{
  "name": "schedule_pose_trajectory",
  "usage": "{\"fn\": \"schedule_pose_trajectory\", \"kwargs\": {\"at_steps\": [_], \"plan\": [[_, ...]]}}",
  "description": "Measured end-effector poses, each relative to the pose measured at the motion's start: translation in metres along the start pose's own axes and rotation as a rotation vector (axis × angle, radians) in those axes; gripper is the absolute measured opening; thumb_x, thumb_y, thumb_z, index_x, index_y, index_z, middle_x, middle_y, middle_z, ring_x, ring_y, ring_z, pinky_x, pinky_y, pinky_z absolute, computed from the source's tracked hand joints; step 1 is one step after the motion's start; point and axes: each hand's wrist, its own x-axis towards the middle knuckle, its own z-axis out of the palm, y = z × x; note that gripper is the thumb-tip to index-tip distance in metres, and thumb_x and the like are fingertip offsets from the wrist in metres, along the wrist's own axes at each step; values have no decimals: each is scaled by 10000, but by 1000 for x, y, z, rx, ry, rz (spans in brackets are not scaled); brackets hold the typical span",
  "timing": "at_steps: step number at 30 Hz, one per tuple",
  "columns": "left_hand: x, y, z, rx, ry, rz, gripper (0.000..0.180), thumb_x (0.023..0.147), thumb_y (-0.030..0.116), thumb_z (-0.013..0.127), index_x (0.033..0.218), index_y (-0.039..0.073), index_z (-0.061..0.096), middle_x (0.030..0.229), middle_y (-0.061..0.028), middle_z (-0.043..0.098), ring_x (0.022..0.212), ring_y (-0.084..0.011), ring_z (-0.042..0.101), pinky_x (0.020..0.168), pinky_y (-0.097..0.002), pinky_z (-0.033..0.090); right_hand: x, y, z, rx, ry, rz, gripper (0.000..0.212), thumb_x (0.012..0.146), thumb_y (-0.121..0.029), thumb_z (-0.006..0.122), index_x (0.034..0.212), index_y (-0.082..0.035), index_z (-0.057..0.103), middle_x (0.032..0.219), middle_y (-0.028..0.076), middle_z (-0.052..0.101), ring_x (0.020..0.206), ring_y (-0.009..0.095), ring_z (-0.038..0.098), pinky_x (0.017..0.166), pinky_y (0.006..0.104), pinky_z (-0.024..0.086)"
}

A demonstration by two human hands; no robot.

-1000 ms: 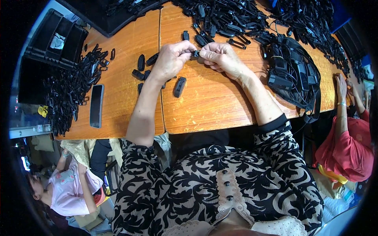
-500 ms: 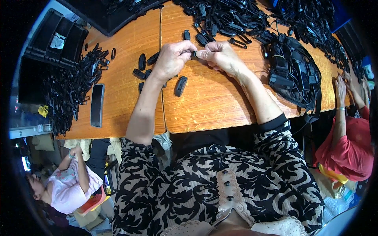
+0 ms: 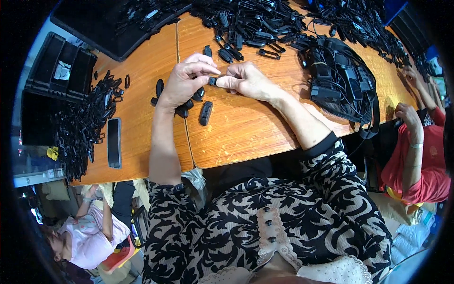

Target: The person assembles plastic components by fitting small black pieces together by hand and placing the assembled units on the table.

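A scuffed, orange-brown wood-grain bench [image 3: 246,135] crossed the room; a co-worker in red [image 3: 432,154] was at right, another in pink [image 3: 94,234] at left; black plastic parts [image 3: 255,23] lay heaped; the left hand's [image 3: 182,84] hold was unclear, the right hand [image 3: 248,83] pinching a small, dark plastic piece [image 3: 213,81] between both hands, over the bench

Small black part [image 3: 213,81] is partly covered by the thumb of the right hand [image 3: 248,81]; details too small to make out. Can't tell if the left hand [image 3: 181,85] touches it. Right hand's lower fingers tuck mostly out of sight. Loose black pieces [image 3: 182,111] sit partly hidden by the left hand. Far pile [image 3: 255,23] runs off the top edge; person in red [image 3: 432,146] is clipped by the dark rim.
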Motion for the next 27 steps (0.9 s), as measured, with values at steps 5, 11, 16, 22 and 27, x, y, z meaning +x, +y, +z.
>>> {"fn": "schedule_pose_trajectory", "kwargs": {"at_steps": [5,11,16,22,27], "plan": [[-1,-9,-3,112,158,-148,252,847,-22,632,1059,55,743,1005,-8,649,755,-71,554,685,-214,469,-7,-12,16,-618,164,-188,415,932,-431,645,796,-39,667,678,197,664,688,368,680,606,460,513],[34,-19,-1,552,396,-330,373,861,321,731,1076,17,733,1013,-157,739,959,-259,703,861,-343,527,-7,-7,-29,-975,641,-42,415,977,-408,566,830,-21,591,654,194,664,631,373,684,554,491,528],[49,-10,15,894,246,-285,297,835,245,748,1041,32,730,945,-173,729,901,-267,703,815,-365,531,-10,-4,-43,-1051,634,88,407,952,-388,606,872,10,589,754,209,696,745,386,701,653,503,540],[23,16,35,437,213,-301,145,798,33,747,916,-12,677,1023,-147,693,881,-257,681,792,-372,551,-10,-3,-45,-995,611,8,262,870,-186,663,982,16,539,794,210,705,792,378,704,691,480,546],[-1,7,35,315,230,-226,311,769,32,786,1074,16,725,901,-47,664,800,-128,631,762,-272,533,-4,-7,-20,39,255,-79,228,926,-173,678,1035,25,649,801,102,685,743,142,648,661,300,520]]}}
